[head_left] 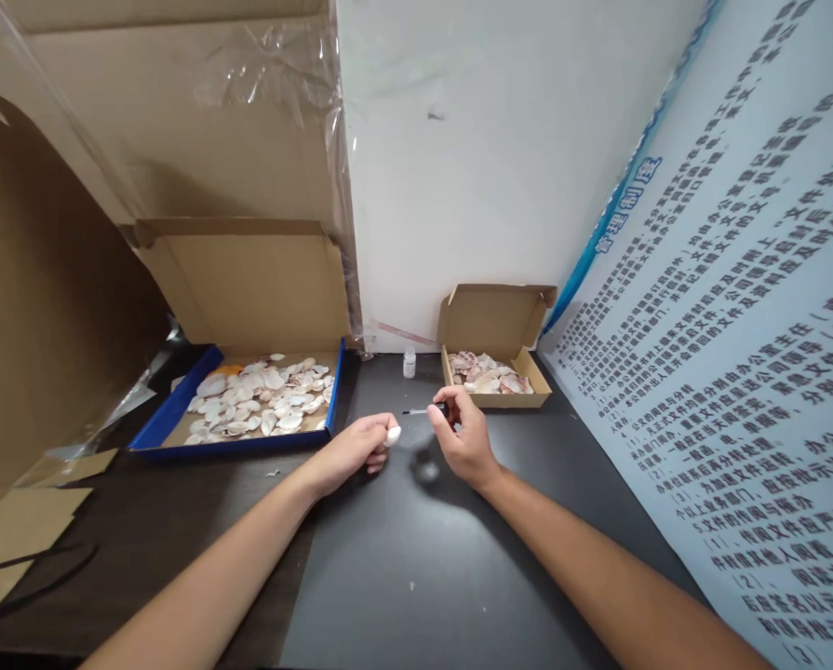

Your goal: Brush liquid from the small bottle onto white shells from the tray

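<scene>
Wall: white, cardboard covering its left part.
Banner: printed, slanting down the right side.
Table: dark, bearing both boxes.
Blue box: at left, lid up, shells spread inside.
Small box: at right, lid up, more shells inside.
Left hand: thumb and forefinger pinch one pale shell; other fingers curl in.
Right hand: fingertips grip the dark handle of a brush.
Bottle: upright behind the hands; a careless forward reach could topple it.
Brush: points left, apart from the pale shell; if wet, which I cannot tell, it might drip.
Pale shell: raised over the table; a loosened pinch could drop it.
</scene>
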Available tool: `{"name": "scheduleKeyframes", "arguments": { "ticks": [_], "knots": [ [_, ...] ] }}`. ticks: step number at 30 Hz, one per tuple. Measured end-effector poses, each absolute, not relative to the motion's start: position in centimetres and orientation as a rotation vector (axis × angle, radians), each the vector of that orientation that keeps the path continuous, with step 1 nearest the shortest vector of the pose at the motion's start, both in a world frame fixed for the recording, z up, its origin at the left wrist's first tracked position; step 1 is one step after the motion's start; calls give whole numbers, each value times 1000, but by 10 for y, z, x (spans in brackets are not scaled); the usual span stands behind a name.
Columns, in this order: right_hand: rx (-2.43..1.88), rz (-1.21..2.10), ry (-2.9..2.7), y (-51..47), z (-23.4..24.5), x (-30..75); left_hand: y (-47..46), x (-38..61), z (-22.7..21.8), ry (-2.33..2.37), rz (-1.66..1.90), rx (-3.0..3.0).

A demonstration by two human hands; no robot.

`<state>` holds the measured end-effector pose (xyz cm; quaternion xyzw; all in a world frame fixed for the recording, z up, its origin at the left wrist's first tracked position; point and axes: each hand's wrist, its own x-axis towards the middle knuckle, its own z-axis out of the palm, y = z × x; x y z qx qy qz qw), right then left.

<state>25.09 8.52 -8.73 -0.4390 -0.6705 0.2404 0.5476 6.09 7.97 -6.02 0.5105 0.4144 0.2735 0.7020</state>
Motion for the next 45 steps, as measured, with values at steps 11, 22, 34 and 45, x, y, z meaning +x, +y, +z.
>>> {"name": "scheduleKeyframes", "arguments": {
  "ticks": [11,22,34,45],
  "knots": [
    [-1022,537,-1767,83,-90,247,144,142,25,1395,622,2196],
    [-1036,524,-1736,89,-94,249,191,217,1,1312,-60,2443],
    [-1027,588,-1682,88,-88,255,180,109,46,1529,213,2532],
    [-1037,631,-1680,90,-91,255,128,-44,-10,1869,-286,2126]
  ]
}}
